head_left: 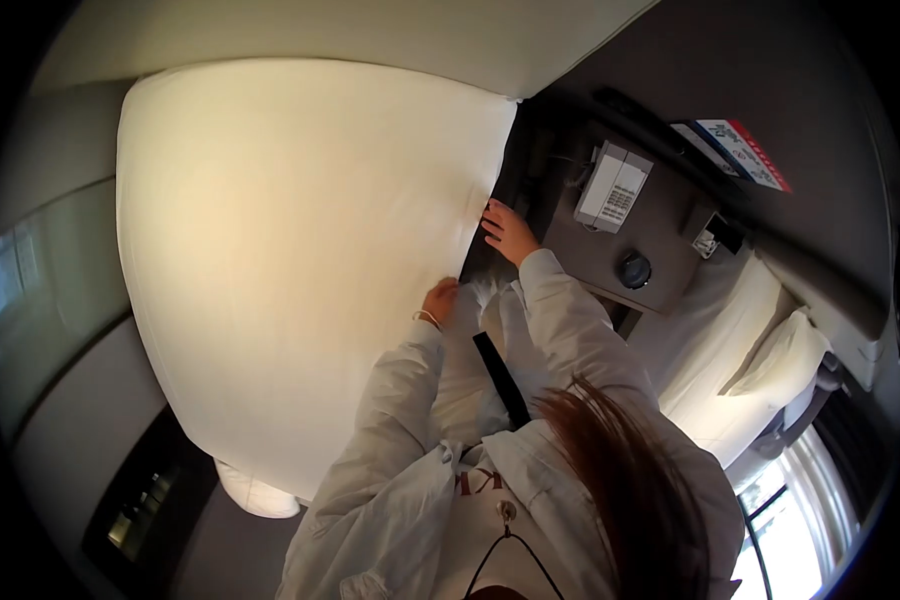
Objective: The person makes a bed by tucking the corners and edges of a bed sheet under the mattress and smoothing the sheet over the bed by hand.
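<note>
The white fabric sheet (300,250) is lying leftward, its right edge running near-to-far; the left hand (440,301) is touching nearer — grip indiscernible — the right hand (511,235) is resting farther, fingers loosely spread.

Nothing legible: placard (734,153) print too small, shirt lettering (482,483) (reddish) partly covered.

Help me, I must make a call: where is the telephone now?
In the head view, the telephone is right of centre on the nightstand, beyond the right hand and near a dark round object.
</note>
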Action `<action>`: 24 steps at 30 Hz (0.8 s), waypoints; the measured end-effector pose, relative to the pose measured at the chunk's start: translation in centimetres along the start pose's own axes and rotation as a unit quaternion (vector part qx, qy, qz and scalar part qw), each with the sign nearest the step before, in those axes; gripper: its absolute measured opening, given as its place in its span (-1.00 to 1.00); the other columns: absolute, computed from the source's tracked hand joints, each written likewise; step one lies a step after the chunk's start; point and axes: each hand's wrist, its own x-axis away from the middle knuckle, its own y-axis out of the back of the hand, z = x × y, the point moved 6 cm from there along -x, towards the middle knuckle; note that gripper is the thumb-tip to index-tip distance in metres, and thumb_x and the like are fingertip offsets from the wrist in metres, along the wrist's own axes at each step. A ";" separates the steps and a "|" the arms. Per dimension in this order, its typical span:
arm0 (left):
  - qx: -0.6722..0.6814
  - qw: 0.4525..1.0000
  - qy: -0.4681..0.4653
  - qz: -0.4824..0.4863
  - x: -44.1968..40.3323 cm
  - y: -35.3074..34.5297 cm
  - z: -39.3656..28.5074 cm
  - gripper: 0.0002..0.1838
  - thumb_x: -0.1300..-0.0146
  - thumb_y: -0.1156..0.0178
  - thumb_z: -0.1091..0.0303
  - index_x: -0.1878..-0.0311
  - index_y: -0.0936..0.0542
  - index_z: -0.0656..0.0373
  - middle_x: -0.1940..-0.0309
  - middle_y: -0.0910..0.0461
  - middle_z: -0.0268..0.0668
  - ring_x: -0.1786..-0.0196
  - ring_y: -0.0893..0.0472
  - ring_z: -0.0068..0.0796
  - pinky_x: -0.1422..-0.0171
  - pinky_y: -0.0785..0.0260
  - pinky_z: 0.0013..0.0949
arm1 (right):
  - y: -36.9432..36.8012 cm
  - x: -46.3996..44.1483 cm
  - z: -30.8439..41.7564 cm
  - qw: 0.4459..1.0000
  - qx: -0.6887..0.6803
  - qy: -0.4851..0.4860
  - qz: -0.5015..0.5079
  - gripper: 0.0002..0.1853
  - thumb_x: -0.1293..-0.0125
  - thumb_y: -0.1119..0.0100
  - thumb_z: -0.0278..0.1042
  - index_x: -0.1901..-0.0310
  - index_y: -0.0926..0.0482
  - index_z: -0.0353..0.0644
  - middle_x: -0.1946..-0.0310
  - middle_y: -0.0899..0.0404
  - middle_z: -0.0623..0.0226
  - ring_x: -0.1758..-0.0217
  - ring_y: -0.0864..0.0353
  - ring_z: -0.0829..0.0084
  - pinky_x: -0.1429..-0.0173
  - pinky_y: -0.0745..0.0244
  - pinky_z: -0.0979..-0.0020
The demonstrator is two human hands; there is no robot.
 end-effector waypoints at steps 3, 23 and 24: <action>0.159 0.984 0.052 -0.053 3.9 0.3 -9.9 -0.59 -0.27 0.01 0.22 -0.16 -0.44 0.13 0.02 -0.55 -0.30 0.01 -0.55 -0.46 0.00 -0.31 -0.50 | 1.3 2.0 0.7 0.999 0.019 0.001 0.049 -0.49 -0.33 0.08 -0.07 -0.30 -0.21 0.08 -0.26 -0.26 0.37 -0.30 -0.23 0.38 -0.30 -0.13 0.24; 0.670 0.539 -0.094 -0.502 38.0 -4.5 10.4 -0.59 -0.24 0.02 0.28 -0.16 -0.42 0.13 -0.02 -0.54 -0.22 0.03 -0.56 -0.39 -0.02 -0.38 -0.38 | -7.2 12.0 -7.8 0.973 0.080 -0.110 0.188 -0.64 -0.16 0.05 -0.50 -0.02 -0.48 -0.04 0.05 -0.54 0.33 0.12 -0.54 0.36 0.06 -0.49 0.30; 0.676 0.525 -0.116 -0.504 39.8 -5.0 12.3 -0.58 -0.23 -0.01 0.29 -0.16 -0.41 0.12 -0.03 -0.53 -0.23 0.04 -0.56 -0.38 -0.04 -0.38 -0.36 | -8.8 11.3 -9.4 0.957 0.086 -0.131 0.244 -0.64 -0.16 0.08 -0.49 -0.01 -0.49 -0.04 0.08 -0.55 0.33 0.18 -0.55 0.37 0.09 -0.49 0.31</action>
